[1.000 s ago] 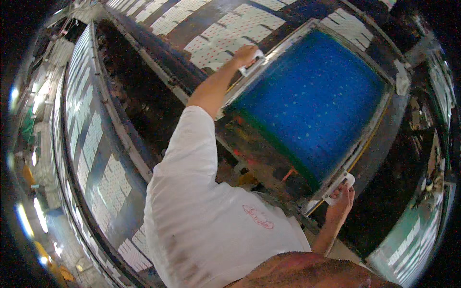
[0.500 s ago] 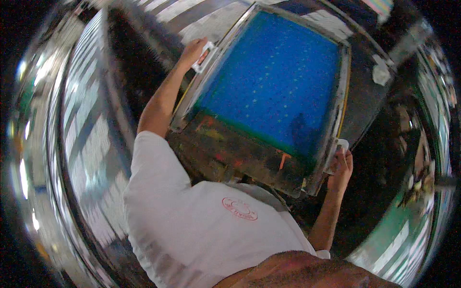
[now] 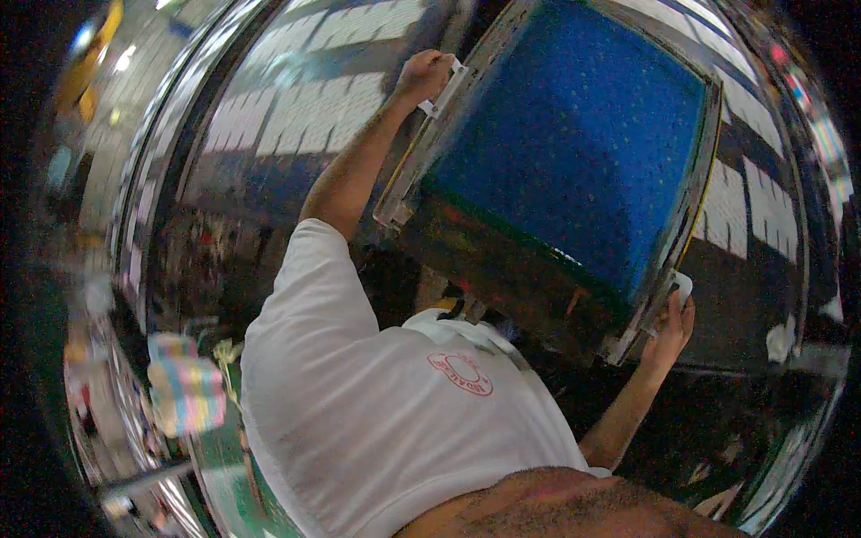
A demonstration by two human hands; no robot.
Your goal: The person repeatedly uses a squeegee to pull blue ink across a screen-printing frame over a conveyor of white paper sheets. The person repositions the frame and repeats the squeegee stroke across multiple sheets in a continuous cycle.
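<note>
A large screen-printing frame (image 3: 574, 134) tilts in front of me, its blue mesh framed by worn pale side bars and a dark, paint-stained near end. My left hand (image 3: 424, 78) is closed around a white handle (image 3: 459, 76) on the left bar. Lower down on the opposite bar, my right hand (image 3: 671, 332) grips a second white handle (image 3: 683, 285), with some fingers hidden behind it. Both arms reach forward, holding the frame away from my body.
Long dark tables with rows of pale rectangular panels (image 3: 325, 112) run on the left and beyond the frame to the right (image 3: 758, 211). At lower left hangs a striped pastel cloth (image 3: 188, 386). A crumpled white piece (image 3: 780, 342) lies at the right. Green floor (image 3: 229, 475) shows below.
The frame and both hands have shifted up and right in view, and the surroundings have swung round. The striped cloth has come into sight. Both hands keep their hold on the handles.
</note>
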